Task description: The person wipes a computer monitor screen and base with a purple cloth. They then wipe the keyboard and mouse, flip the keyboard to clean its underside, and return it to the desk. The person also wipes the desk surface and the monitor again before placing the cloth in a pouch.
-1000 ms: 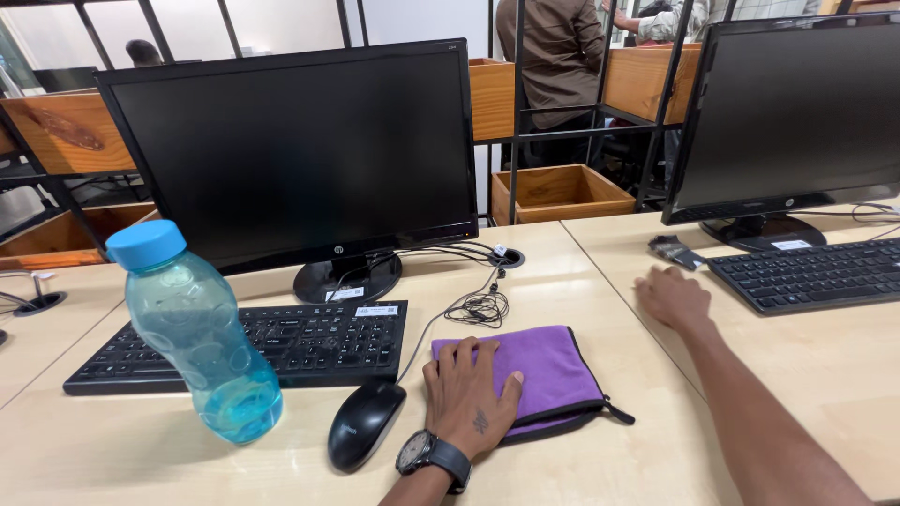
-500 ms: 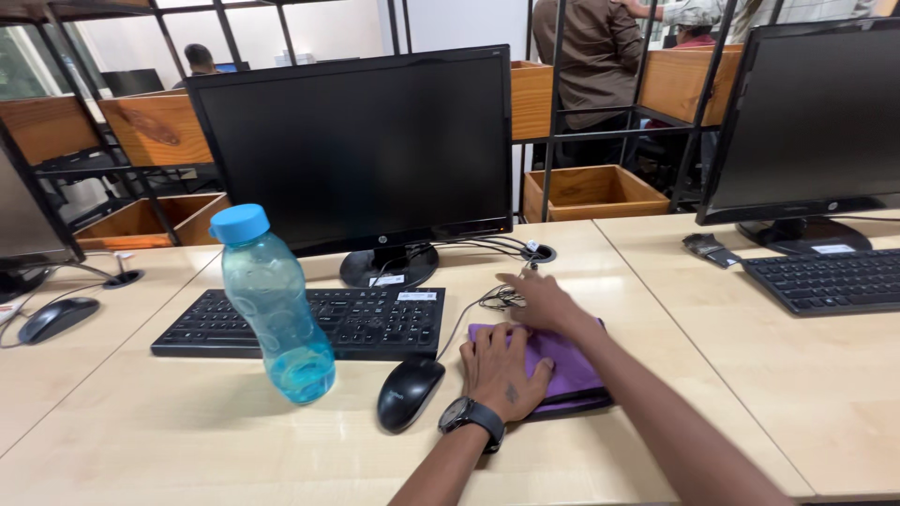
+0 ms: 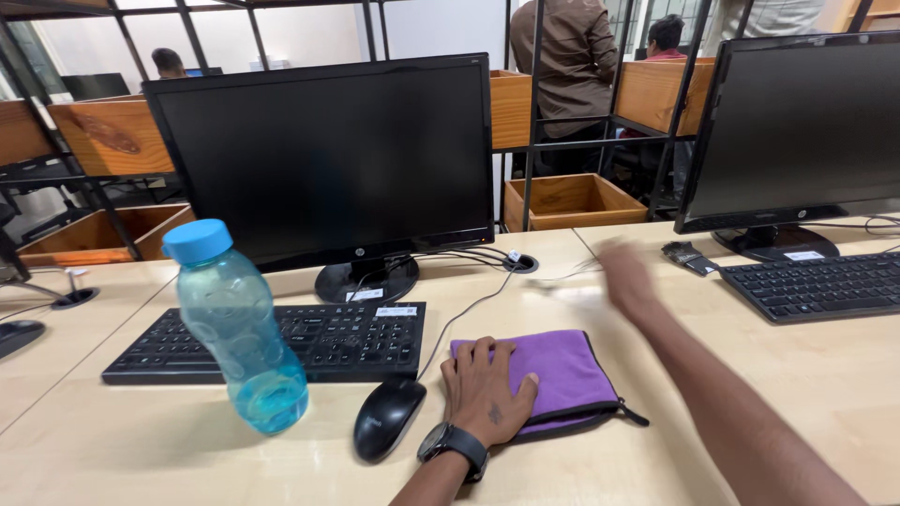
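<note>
Lifted off the purple pouch (image 3: pixel 562 375) since a moment ago, the right hand (image 3: pixel 626 279) blurs above the tabletop (image 3: pixel 141 450), its fingers' spread impossible to tell, while the left hand (image 3: pixel 486 392) lies flat, fingers apart, on the pouch between a mouse (image 3: pixel 387 417) and a keyboard (image 3: pixel 281 342).

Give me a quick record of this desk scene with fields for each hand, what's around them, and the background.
left hand: left hand lies flat on the purple zip pouch, wristwatch on the wrist
right hand: right hand blurred, above the desk, holding nothing visible
near left hand: black mouse, black keyboard
also on desk: blue water bottle, centre monitor, second monitor
background: a person in a brown shirt
</note>
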